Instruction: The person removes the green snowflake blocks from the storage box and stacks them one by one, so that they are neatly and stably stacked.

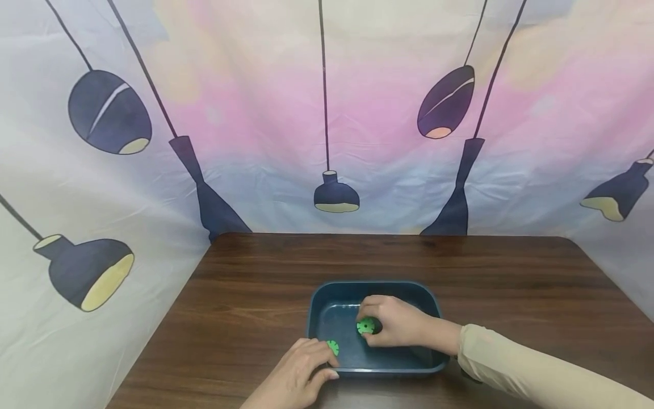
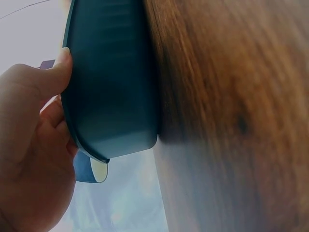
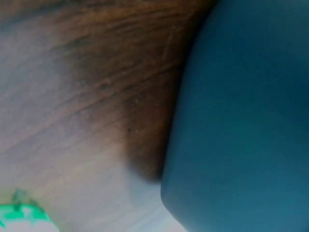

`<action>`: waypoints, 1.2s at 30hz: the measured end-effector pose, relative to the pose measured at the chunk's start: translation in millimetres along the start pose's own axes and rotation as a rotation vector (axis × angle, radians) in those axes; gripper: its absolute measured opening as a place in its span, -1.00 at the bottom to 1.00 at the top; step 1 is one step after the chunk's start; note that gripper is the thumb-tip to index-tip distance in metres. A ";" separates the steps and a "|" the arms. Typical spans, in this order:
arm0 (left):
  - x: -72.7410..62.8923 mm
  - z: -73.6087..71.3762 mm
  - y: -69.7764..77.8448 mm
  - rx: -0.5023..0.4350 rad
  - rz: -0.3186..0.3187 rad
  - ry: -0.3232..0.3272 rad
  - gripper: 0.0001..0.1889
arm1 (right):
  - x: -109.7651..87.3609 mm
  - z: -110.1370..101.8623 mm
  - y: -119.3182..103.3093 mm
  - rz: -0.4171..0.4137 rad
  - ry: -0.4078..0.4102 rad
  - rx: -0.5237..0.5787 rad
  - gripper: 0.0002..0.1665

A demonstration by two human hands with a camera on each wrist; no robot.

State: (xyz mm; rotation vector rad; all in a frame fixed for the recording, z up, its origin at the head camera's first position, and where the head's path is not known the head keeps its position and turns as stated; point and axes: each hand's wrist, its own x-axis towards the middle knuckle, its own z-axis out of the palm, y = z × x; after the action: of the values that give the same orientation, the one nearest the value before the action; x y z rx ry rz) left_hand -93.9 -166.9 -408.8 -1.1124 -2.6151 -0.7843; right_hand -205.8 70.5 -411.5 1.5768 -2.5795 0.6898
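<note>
A dark blue tray [image 1: 375, 371] stands on the wooden table. My left hand [image 1: 301, 369] grips its front left corner; in the left wrist view the thumb lies on the rim and the fingers reach behind it. Just beyond those fingers shows part of one green notched disc [image 1: 333, 347]; the rest is hidden. Over the inside of the tray, my right hand [image 1: 393, 322] pinches another green notched disc [image 1: 365, 326] with a hole in its middle. The right wrist view shows the tray's outer wall [image 3: 241, 121], but not the right hand.
The brown table [image 1: 245, 307] extends around the tray. Behind it hangs a cloth [image 1: 378, 159] printed with lamps. A blurred green-and-white patch [image 3: 24, 220] appears at the lower left of the right wrist view. The right forearm's pale sleeve [image 1: 531, 363] passes over the table at the right.
</note>
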 end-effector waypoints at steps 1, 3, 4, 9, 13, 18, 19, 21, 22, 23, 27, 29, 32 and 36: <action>-0.2 0.2 0.1 0.007 0.001 0.005 -0.94 | -1.4 -2.0 -0.5 -0.011 0.017 -0.002 -0.73; -0.5 0.7 0.2 0.020 0.002 0.015 -0.95 | -5.0 -7.0 -1.1 -0.023 0.051 0.007 -0.73; -0.6 1.0 0.2 0.026 0.004 0.021 -0.96 | -7.1 -9.8 -1.3 -0.023 0.067 0.021 -0.73; -0.5 1.3 0.8 0.028 0.005 0.027 -0.96 | -18.5 -22.2 2.8 -0.034 0.146 0.094 -0.72; 0.0 0.7 1.7 0.032 -0.001 0.033 -0.94 | -26.3 -31.2 7.6 -0.078 0.207 0.111 -0.72; 1.2 1.7 1.3 0.070 0.025 0.062 -0.93 | -39.4 -43.2 10.5 -0.099 0.292 0.089 -0.67; 1.3 2.1 1.0 0.075 0.030 0.066 -0.94 | -42.7 -45.3 10.9 -0.101 0.309 0.080 -0.65; 1.6 2.9 0.6 0.086 0.040 0.070 -0.94 | -49.7 -49.0 12.0 -0.104 0.340 0.057 -0.63; 1.7 3.2 0.5 0.086 0.044 0.070 -0.94 | -53.2 -50.9 12.7 -0.105 0.352 0.042 -0.63; 1.7 3.4 0.3 0.088 0.047 0.069 -0.94 | -56.9 -52.6 13.5 -0.102 0.361 0.029 -0.64; 1.8 3.6 0.0 0.089 0.056 0.060 -0.95 | -71.7 -60.0 17.7 -0.072 0.383 -0.017 -0.71; 1.7 3.0 0.0 0.079 0.050 0.052 -0.95 | -78.1 -64.2 20.1 -0.045 0.390 -0.030 -0.74; 1.9 1.8 0.4 0.057 0.027 0.037 -0.96 | -86.3 -70.3 24.4 -0.022 0.402 -0.051 -0.77; 3.3 0.7 1.0 0.038 -0.001 0.012 -0.97 | -99.1 -73.4 31.6 -0.022 0.427 -0.085 -0.78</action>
State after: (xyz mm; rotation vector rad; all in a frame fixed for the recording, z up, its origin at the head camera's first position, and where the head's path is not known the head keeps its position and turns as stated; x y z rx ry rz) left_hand -95.5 -163.9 -407.7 -1.0930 -2.6094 -0.7360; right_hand -199.1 194.2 -382.2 1.2650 -2.2449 0.8010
